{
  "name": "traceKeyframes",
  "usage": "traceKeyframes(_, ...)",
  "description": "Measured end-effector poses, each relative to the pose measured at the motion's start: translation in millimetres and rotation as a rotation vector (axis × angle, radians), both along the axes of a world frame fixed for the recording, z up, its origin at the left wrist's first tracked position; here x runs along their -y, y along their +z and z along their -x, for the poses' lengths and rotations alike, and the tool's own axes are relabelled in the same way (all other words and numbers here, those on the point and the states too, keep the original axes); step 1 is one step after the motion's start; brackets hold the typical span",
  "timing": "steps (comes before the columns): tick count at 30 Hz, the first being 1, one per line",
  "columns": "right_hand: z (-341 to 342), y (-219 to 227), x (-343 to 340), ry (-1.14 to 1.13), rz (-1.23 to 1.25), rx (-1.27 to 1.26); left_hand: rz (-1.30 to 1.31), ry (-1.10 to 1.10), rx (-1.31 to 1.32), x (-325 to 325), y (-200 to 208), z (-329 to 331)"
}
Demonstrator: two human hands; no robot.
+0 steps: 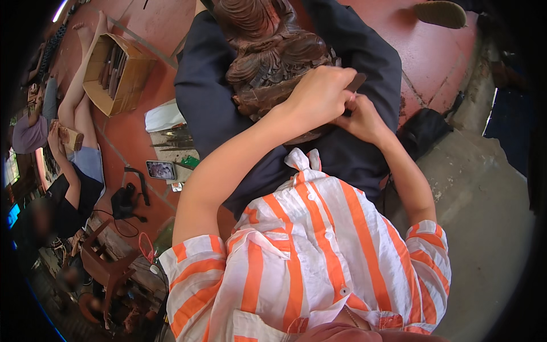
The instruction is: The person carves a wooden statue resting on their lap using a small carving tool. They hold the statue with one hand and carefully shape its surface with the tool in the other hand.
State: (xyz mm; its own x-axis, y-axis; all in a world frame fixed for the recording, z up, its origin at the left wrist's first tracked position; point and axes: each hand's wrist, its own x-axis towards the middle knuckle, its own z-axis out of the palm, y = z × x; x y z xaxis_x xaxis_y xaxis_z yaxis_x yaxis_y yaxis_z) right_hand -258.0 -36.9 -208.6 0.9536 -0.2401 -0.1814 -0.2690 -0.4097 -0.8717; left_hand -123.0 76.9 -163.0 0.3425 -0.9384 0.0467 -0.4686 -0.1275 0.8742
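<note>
A dark brown carved wooden statue with flowing folds lies between my legs, its base toward me. My left hand reaches across the base, fingers bent around a small flat dark brown piece whose end sticks out past the knuckles. Close against it, my right hand has its fingers curled in a pinch by the statue's base edge. What lies between the right fingertips is hidden. The two hands meet at the fingers.
On the tiled floor to the left are a phone, thin carving tools, a white cloth and a cardboard box holding wooden pieces. Another person sits at far left, holding a wooden block. A black bag lies right.
</note>
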Motion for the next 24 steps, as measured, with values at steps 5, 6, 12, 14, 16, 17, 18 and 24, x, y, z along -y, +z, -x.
traceKeyframes(5, -1, -4, 8, 0.021, 0.01, -0.079, 0.047, 0.017, 0.074, 5, -5, 0)
traceKeyframes(6, -1, -4, 9, -0.01, -0.073, -0.096, 0.053, 0.013, 0.088, 7, -3, 0)
traceKeyframes(12, -2, 6, 6, 0.048, 0.067, -0.113, -0.008, -0.015, 0.021, 4, -5, 1)
traceKeyframes(14, -7, 3, 12, 0.067, -0.021, -0.182, 0.023, 0.02, 0.047, 12, -9, -6)
traceKeyframes(16, -2, -4, 9, 0.012, -0.05, -0.141, 0.006, 0.015, 0.059, 13, -6, -5)
traceKeyframes(17, -1, -5, 6, -0.01, -0.066, -0.12, -0.037, 0.01, 0.013, 11, -5, -3)
traceKeyframes(18, 1, -4, 4, 0.018, 0.002, -0.091, -0.08, 0.006, -0.033, 10, -4, -1)
traceKeyframes(24, -1, -5, 7, -0.009, -0.11, -0.138, -0.059, 0.064, 0.196, 15, -2, 0)
